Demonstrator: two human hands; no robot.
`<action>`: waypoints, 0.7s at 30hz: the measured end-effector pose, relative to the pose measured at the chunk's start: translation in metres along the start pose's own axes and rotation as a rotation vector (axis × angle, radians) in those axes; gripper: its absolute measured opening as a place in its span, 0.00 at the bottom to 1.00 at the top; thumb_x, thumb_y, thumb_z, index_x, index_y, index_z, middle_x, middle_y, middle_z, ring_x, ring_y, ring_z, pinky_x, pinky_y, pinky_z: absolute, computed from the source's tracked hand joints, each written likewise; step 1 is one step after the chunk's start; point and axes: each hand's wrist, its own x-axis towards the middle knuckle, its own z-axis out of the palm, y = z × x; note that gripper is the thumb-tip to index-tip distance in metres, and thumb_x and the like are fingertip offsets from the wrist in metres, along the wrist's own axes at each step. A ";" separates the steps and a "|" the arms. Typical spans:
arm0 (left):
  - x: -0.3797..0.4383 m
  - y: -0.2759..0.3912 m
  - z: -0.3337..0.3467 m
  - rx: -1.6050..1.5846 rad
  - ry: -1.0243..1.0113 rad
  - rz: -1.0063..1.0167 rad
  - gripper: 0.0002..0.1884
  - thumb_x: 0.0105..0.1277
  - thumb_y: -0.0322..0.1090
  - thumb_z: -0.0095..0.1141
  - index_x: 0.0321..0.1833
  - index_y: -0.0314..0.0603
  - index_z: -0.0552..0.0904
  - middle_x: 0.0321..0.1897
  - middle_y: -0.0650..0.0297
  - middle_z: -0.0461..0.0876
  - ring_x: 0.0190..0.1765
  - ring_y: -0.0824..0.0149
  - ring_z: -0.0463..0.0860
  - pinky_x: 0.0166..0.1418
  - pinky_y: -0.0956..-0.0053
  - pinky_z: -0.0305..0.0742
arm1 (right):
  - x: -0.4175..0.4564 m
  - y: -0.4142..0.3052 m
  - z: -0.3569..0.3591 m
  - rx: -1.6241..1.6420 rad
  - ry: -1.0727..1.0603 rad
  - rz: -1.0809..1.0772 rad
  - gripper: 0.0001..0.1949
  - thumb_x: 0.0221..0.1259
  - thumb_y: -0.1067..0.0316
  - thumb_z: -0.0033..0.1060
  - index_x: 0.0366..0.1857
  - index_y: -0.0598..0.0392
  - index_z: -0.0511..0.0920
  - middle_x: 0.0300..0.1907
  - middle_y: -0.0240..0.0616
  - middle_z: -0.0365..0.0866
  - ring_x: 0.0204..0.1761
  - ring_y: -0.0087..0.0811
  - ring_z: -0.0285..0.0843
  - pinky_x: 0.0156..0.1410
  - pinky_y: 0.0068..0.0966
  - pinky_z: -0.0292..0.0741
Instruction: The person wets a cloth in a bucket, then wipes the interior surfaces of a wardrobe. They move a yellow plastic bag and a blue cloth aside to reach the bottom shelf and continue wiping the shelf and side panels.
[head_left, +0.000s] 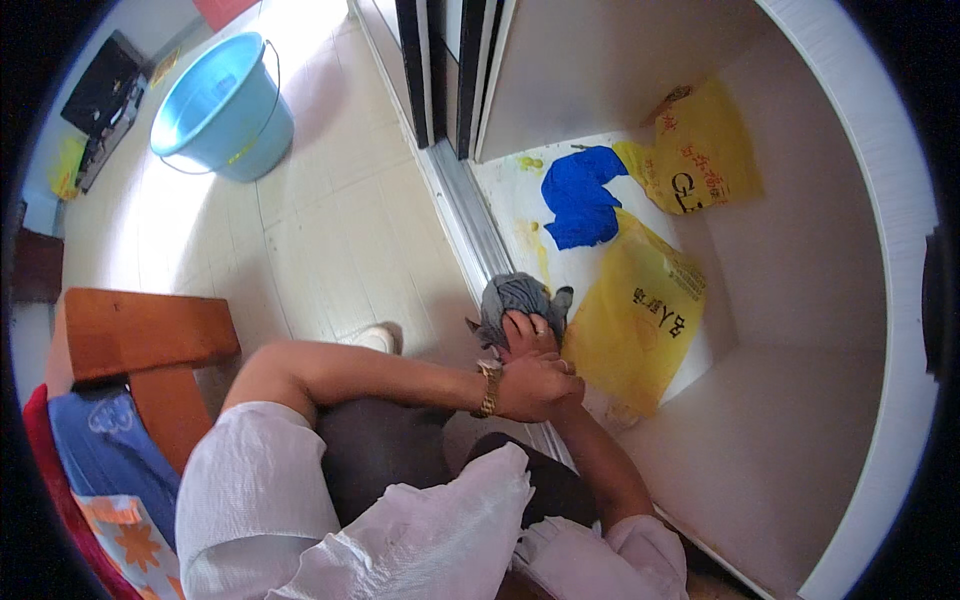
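A crumpled grey cloth (516, 294) is bunched at the metal sliding-door track (480, 225), at the edge of a white cabinet floor. My right hand (531, 336), with a ring on one finger, grips this cloth from above. My left hand (538, 386), below a gold-coloured wristwatch (489, 388), lies closed over my right wrist. Just right of the hands, a yellow plastic bag (637, 322) lies flat inside the cabinet. Beyond it are a blue cloth or piece of material (583, 196) and another yellow plastic bag (705, 150). Yellow-green spots (531, 162) mark the cabinet floor.
Cabinet walls (795, 225) enclose the right side, with black-edged sliding panels (442, 75) at the top. A light-blue bucket (225, 109) with a wire handle stands on the floor at upper left. A wooden chair or stool (150, 334) stands at left, beside patterned fabric (112, 450).
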 end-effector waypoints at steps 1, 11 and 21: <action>0.001 -0.013 0.004 0.055 0.117 0.044 0.13 0.45 0.30 0.57 0.36 0.36 0.81 0.37 0.49 0.79 0.44 0.48 0.78 0.53 0.57 0.70 | 0.004 0.001 -0.001 -0.023 0.023 0.008 0.25 0.51 0.57 0.57 0.54 0.53 0.72 0.56 0.38 0.68 0.57 0.43 0.62 0.59 0.40 0.65; -0.066 -0.127 -0.032 0.274 0.350 -0.065 0.16 0.54 0.32 0.58 0.47 0.45 0.76 0.53 0.57 0.73 0.52 0.54 0.73 0.55 0.58 0.67 | 0.049 -0.011 -0.012 -0.030 -0.029 0.242 0.18 0.47 0.62 0.61 0.46 0.50 0.76 0.50 0.36 0.71 0.49 0.44 0.68 0.52 0.42 0.69; -0.113 -0.198 -0.139 0.196 0.785 -0.466 0.21 0.54 0.22 0.52 0.53 0.38 0.72 0.53 0.48 0.72 0.57 0.47 0.69 0.64 0.59 0.61 | 0.319 -0.038 0.037 -0.211 0.192 0.269 0.10 0.50 0.65 0.53 0.38 0.51 0.77 0.42 0.34 0.73 0.47 0.40 0.70 0.49 0.38 0.68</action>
